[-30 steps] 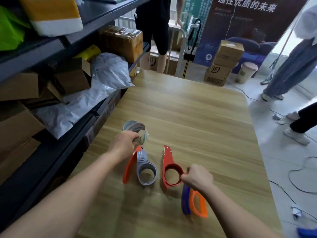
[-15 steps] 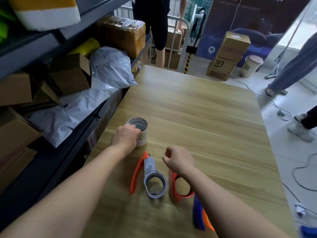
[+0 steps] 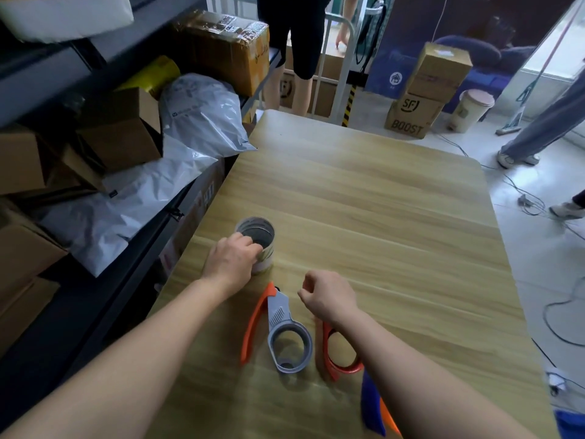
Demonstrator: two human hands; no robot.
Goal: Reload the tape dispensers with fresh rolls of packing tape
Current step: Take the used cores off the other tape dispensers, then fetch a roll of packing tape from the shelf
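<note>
Wood-grain table point(image 3: 395, 223): carries all the tape gear; places below are given from the grey dispenser.
Grey dispenser point(image 3: 286, 331): lies flat on the table's near left part, with an orange handle along its left side and its round ring toward the person.
Tape rolls point(image 3: 264, 248): a clear upright stack on the table, just beyond the grey dispenser and slightly left of it, not touching it.
Left hand point(image 3: 229, 264): grasps the near side of the tape rolls, fingertips hooked over the top rim.
Right hand point(image 3: 327, 296): hangs just right of the grey dispenser's far tip, clenched loosely, with nothing seen in it.
Red dispenser point(image 3: 343, 365): flat, just right of the grey dispenser, partly hidden by the right forearm.
Blue dispenser point(image 3: 372, 407): right of the grey dispenser and nearer the person, blue with orange, cut off by the picture's lower edge.
Shelf point(image 3: 79, 327): left of the grey dispenser, past the table edge, holding cardboard boxes point(image 3: 120, 131) and grey mailer bags point(image 3: 202, 115).
Cartons point(image 3: 421, 112): stacked on the floor far beyond the grey dispenser, printed SF and BOOST.
</note>
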